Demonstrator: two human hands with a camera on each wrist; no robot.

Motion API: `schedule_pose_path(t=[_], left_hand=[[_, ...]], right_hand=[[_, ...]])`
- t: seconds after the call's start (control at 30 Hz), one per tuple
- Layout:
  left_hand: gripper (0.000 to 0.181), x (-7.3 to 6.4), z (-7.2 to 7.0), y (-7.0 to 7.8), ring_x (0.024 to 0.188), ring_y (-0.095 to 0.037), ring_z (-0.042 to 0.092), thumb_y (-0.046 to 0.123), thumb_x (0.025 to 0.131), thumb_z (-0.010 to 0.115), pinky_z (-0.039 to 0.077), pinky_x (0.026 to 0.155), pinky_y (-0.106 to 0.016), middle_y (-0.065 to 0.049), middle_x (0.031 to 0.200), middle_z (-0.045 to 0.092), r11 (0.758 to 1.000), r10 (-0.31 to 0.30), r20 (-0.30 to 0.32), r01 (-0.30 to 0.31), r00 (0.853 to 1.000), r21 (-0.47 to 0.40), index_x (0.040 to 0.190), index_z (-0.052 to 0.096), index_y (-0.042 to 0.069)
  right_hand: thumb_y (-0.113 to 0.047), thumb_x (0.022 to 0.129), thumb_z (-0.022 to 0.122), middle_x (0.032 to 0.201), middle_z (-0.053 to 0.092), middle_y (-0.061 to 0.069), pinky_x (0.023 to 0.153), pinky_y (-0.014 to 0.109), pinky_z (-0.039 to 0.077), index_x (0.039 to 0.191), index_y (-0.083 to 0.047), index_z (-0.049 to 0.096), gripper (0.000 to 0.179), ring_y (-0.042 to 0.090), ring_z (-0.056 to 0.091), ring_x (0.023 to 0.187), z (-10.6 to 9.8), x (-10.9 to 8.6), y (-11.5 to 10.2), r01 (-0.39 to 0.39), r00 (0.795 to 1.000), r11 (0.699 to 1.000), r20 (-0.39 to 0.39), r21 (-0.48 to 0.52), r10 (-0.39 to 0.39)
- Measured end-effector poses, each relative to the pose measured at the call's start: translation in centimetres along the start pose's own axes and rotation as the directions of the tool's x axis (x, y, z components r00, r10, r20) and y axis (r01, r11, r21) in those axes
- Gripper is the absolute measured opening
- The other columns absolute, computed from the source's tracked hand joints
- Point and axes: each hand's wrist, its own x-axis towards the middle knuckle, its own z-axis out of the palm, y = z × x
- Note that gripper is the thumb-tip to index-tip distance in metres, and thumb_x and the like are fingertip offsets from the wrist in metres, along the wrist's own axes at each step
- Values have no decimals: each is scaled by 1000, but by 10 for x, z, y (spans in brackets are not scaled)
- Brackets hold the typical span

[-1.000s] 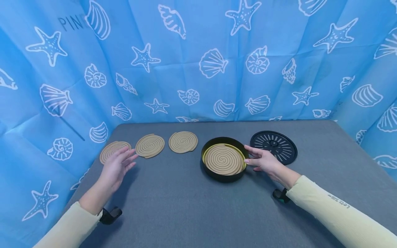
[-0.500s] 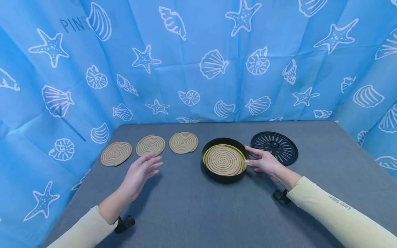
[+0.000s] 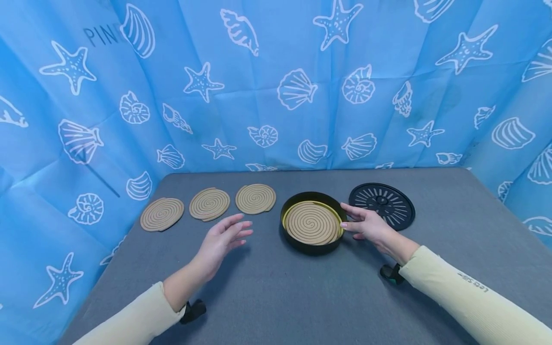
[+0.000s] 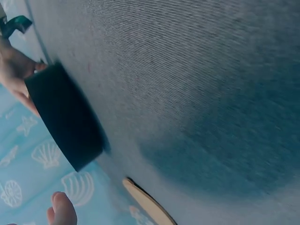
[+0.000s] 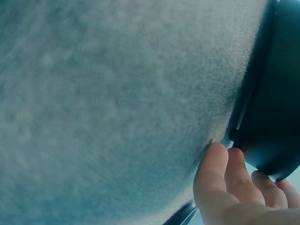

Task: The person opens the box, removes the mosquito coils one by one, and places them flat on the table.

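Observation:
My right hand (image 3: 368,225) grips the right rim of a round black mosquito coil holder (image 3: 312,249), which stands on the table. Within its yellowish inner rim lies a tan spiral mosquito coil (image 3: 311,222). My left hand (image 3: 222,244) hovers over the table left of the holder, fingers loosely extended and holding nothing. Just beyond it sits a second mosquito coil (image 3: 255,199), with another coil (image 3: 209,204) and a further coil (image 3: 162,214) to the left. In the right wrist view, fingertips (image 5: 236,157) meet the dark outer wall of the holder (image 5: 276,93).
A black slotted lid (image 3: 384,203) lies flat on the table behind my right hand. The grey cloth-covered table (image 3: 276,302) ends at a blue curtain (image 3: 267,86) printed with white shells and starfish.
My left hand has moved right and slightly nearer, from over the leftmost mosquito coil to beside the holder. My right hand and the holder have stayed in place.

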Motion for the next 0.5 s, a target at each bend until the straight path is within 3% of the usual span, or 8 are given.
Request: schedule_pose_path(t=[0.23, 0.5], left_hand=[[46, 9, 16, -1, 123, -31, 54, 16, 103, 48, 42, 104, -49, -22, 136, 53, 999, 31, 33, -30, 999, -12, 144, 38, -2], [47, 22, 40, -2, 124, -32, 53, 3, 99, 52, 45, 102, -42, -23, 135, 52, 998, 58, 115, -62, 992, 28, 144, 39, -2]], right_hand=[[-19, 98, 60, 159, 17, 19, 100, 51, 43, 155, -10, 22, 69, 42, 26, 140, -1, -1, 0, 4, 1000, 1000, 3, -1, -4], [-19, 98, 59, 158, 18, 21, 99, 51, 44, 155, -10, 22, 68, 43, 29, 138, -1, 0, 0, 8, 1000, 1000, 10, 4, -8]])
